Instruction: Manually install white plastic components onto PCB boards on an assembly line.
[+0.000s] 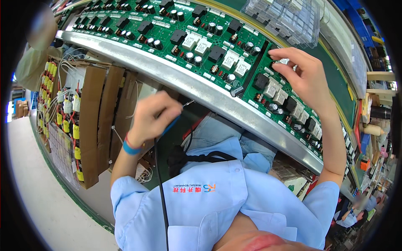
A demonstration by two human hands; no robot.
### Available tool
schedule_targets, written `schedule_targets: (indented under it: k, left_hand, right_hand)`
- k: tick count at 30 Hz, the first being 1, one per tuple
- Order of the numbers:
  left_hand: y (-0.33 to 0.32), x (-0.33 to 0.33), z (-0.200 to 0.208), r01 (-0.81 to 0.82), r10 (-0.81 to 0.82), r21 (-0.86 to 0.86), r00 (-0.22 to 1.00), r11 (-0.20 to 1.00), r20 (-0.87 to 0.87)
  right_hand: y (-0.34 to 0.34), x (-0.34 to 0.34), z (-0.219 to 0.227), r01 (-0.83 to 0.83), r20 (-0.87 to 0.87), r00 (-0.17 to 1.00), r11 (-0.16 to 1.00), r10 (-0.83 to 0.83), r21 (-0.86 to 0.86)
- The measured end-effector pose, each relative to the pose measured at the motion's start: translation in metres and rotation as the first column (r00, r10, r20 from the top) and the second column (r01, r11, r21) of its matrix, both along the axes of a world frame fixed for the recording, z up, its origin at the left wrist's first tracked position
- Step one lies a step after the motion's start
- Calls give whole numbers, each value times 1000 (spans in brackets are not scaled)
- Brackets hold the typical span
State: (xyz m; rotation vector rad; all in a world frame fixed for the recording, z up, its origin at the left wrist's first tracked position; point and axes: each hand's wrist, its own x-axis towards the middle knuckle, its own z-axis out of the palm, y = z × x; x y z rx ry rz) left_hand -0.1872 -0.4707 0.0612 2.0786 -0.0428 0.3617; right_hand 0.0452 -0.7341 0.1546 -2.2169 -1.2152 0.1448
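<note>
My right hand (303, 77) is over the green circuit boards, with thumb and fingertips closed around a small white component (284, 61). Just below it, a board (268, 67) carries black blocks, white box-shaped relays (271, 88) and round capacitors. To the left, across a dark gap, lies another large board (167, 26) with similar parts. My left hand (154, 115) hovers on the near side of the metal rail (184, 81), fingers curled and slightly blurred. What they hold, if anything, is hidden. A blue band (132, 148) circles that wrist.
Cardboard dividers (94, 125) with wired parts in yellow wrapping stand at the left, near a white tabletop (54, 188). Clear plastic trays (289, 19) are stacked beyond the boards. A black cable (161, 188) hangs before my shirt. Another person's sleeve (31, 67) shows at far left.
</note>
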Motion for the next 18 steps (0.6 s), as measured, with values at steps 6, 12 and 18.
schedule_targets:
  k: [6,12,18]
  left_hand:
    - [-12,-87,-52,104,35,258,877,960,-480]
    - [-24,-174,-103,35,-169,-165,223,986,-960]
    - [-31,-173,-71,-443,325,-70,747,894,-580]
  right_hand:
    - [-8,-38,-29,-300,375,886,954,274,12]
    - [24,-57,-60,-273,547,791,958,275,-87]
    - [14,-60,-53,-241,505,824,965,258,-100]
